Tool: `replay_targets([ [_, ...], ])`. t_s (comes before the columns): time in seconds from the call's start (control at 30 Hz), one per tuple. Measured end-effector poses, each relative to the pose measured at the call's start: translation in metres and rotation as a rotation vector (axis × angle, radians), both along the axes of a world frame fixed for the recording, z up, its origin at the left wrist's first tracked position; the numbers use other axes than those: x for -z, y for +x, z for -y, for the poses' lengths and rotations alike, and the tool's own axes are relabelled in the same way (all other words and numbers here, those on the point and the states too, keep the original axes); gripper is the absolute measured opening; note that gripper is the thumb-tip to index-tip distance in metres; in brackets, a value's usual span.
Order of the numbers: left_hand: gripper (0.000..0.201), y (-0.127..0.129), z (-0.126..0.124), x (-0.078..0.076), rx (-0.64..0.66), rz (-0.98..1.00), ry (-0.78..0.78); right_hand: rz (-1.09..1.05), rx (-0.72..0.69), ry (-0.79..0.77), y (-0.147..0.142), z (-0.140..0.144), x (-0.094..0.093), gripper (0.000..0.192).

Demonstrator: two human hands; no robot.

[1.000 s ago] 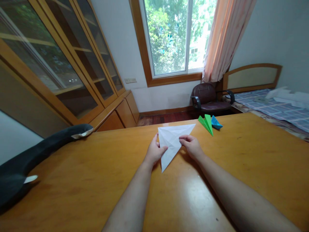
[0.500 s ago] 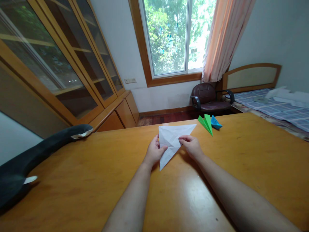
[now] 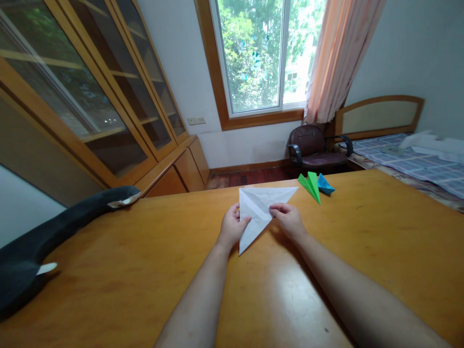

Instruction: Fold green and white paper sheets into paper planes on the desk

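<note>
A white sheet of paper [image 3: 258, 209] folded into a triangle lies on the wooden table [image 3: 145, 270], its point toward me. My left hand [image 3: 232, 226] pinches its left edge between thumb and fingers. My right hand [image 3: 289, 218] pinches its right edge, thumb on top. Both forearms reach in from the bottom of the view.
A green paper plane [image 3: 310, 185] and a blue folded paper [image 3: 325, 184] lie at the table's far edge, right of the sheet. A dark plush toy [image 3: 54, 232] rests on the left side. Beyond stand a chair [image 3: 311, 145], a bed [image 3: 416, 159] and glass-door cabinets [image 3: 90, 96].
The near point of the white paper has shifted slightly left and away from me. Both hands keep their grip and have barely moved.
</note>
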State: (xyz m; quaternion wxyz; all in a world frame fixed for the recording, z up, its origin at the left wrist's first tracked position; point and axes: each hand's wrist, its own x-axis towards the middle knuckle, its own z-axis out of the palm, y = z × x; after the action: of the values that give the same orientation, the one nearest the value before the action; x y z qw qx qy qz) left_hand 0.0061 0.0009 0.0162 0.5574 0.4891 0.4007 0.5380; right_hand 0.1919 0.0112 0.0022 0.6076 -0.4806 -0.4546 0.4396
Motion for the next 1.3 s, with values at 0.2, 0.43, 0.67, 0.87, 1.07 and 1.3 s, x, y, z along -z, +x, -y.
replay_targets([
  [0.2,0.053,0.001,-0.002,0.003,0.019,0.002,0.058,-0.125,-0.043,-0.025,0.0,-0.002,0.003,0.019],
  [0.43,0.045,-0.002,-0.004,0.003,0.003,-0.042,0.059,0.024,-0.003,0.058,-0.001,-0.003,0.003,0.024],
  [0.67,0.034,-0.007,-0.002,-0.004,-0.121,-0.277,0.077,0.549,0.288,0.36,0.007,-0.004,0.006,0.044],
  [0.87,0.032,-0.001,0.009,-0.013,-0.127,-0.667,0.181,0.92,0.091,0.756,0.004,0.015,-0.029,0.068],
  [1.07,0.039,0.0,0.012,-0.015,-0.152,-0.753,0.192,1.026,-0.05,0.71,0.004,0.022,-0.043,0.025],
  [1.3,0.025,-0.011,-0.001,-0.001,-0.179,-0.649,0.176,0.93,-0.047,0.673,0.022,0.008,-0.032,0.021],
])
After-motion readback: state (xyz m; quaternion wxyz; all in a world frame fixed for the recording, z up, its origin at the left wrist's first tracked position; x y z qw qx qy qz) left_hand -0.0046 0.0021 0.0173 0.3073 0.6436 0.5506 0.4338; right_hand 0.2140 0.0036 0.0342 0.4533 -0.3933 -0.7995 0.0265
